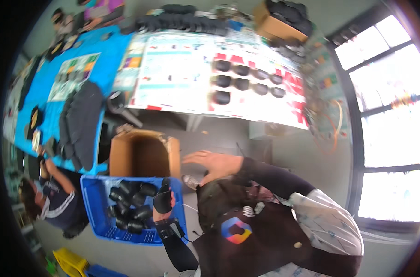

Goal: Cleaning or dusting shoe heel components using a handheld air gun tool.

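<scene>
Over blue bin [91, 207]: held blk curved pc. [163, 199] in L hand [160, 215], with fingers apparently wrapped round it, prob. for secure grip. Held R hand [215, 164] empty, with thumb spread from fingers. Saw similar pcs. [138, 199] heaped in bin, likely for easy reach.

Left hand [162, 215] partly hidden, yellow crate [71, 262] cropped

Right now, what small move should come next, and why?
Probably bring the right hand to the black piece that the left hand appears to hold over the blue crate: the right hand looks open and empty, just beyond the crate's edge.
</scene>
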`<state>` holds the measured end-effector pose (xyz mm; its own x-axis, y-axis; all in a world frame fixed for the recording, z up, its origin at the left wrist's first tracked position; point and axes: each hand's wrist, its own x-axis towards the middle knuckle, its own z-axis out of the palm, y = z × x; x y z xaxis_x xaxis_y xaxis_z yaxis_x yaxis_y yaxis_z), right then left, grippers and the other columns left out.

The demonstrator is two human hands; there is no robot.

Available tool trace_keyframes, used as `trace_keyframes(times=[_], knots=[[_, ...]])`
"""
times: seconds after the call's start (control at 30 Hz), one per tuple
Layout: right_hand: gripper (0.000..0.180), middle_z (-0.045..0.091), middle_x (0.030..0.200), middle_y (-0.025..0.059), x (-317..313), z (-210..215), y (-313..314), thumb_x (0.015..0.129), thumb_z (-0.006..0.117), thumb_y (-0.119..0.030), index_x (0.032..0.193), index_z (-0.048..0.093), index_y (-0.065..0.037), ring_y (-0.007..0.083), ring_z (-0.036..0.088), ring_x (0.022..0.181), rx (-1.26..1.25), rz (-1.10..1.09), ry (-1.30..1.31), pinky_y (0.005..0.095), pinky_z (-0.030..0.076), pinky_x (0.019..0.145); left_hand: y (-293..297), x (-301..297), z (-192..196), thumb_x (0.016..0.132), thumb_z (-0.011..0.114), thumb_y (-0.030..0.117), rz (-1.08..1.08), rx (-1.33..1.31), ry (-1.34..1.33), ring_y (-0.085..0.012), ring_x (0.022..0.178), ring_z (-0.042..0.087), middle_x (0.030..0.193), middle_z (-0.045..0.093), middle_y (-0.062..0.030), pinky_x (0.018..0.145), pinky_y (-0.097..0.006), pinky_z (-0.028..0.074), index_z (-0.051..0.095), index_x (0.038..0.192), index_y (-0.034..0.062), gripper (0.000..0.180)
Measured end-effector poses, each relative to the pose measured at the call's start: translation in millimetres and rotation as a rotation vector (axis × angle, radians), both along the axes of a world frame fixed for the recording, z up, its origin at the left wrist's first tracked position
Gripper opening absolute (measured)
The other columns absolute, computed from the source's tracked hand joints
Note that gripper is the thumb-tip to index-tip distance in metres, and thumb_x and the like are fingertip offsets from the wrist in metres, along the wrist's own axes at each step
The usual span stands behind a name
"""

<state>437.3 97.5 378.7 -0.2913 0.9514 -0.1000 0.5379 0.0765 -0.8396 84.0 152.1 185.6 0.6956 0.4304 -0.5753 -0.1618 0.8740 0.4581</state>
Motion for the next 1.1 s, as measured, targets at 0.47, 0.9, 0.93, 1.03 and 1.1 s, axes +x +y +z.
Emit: trace_keyframes(times=[0.47,0.9,0.93,1.03,1.1], knots=[[0.051,0.071,0.119,0.0120,268.8,-124.7,-108.9,0.091,0.078,-0.024,0.132,0.062,0.002,0.0172,0.066,0.105,-0.268,-0.994,0.623,0.0346,0.053,0.094,-54.5,457.1,55.5,0.104,0.061,0.040,-0.107,0.493,0.213,-0.0108,0.092,0.058,0.101,0.063,-0.0002,0.079,-0.030,0.049,0.065,0.114,0.0063,0.036],[0.037,0.077,0.094,0.0195,468.4,-236.6,-127.4,0.091,0.078,-0.022,0.109,0.072,0.009,0.0253,0.074,0.086,-0.435,-1.398,0.404,0.0369,0.057,0.078,17.2,631.3,-66.0,0.091,0.074,0.016,-0.296,1.073,0.864,-0.0275,0.082,0.068,0.091,0.073,-0.0163,0.076,-0.040,0.051,0.068,0.101,-0.0032,0.023],[0.037,0.076,0.093,0.0215,471.5,-241.3,-125.9,0.089,0.078,-0.023,0.108,0.072,0.009,0.0283,0.074,0.086,-0.411,-1.408,0.428,0.0377,0.056,0.080,17.7,639.3,-68.1,0.090,0.075,0.015,-0.297,1.076,0.866,-0.0270,0.080,0.068,0.089,0.073,-0.0158,0.075,-0.040,0.051,0.068,0.099,-0.0033,0.022],[0.038,0.076,0.093,0.0220,485.9,-256.2,-121.1,0.088,0.079,-0.024,0.107,0.073,0.008,0.0306,0.074,0.086,-0.384,-1.417,0.379,0.0389,0.056,0.081,9.6,662.1,-63.3,0.089,0.077,0.014,-0.351,1.149,0.894,-0.0246,0.076,0.067,0.086,0.074,-0.0143,0.073,-0.039,0.051,0.068,0.098,-0.0034,0.022],[0.039,0.075,0.094,0.0238,487.1,-255.7,-108.9,0.086,0.080,-0.027,0.105,0.073,0.007,0.0350,0.074,0.089,-0.383,-1.393,0.312,0.0408,0.056,0.081,17.4,658.9,-73.8,0.088,0.077,0.015,-0.329,1.145,0.895,-0.0297,0.074,0.066,0.085,0.072,-0.0168,0.072,-0.039,0.050,0.067,0.095,-0.0028,0.022]])
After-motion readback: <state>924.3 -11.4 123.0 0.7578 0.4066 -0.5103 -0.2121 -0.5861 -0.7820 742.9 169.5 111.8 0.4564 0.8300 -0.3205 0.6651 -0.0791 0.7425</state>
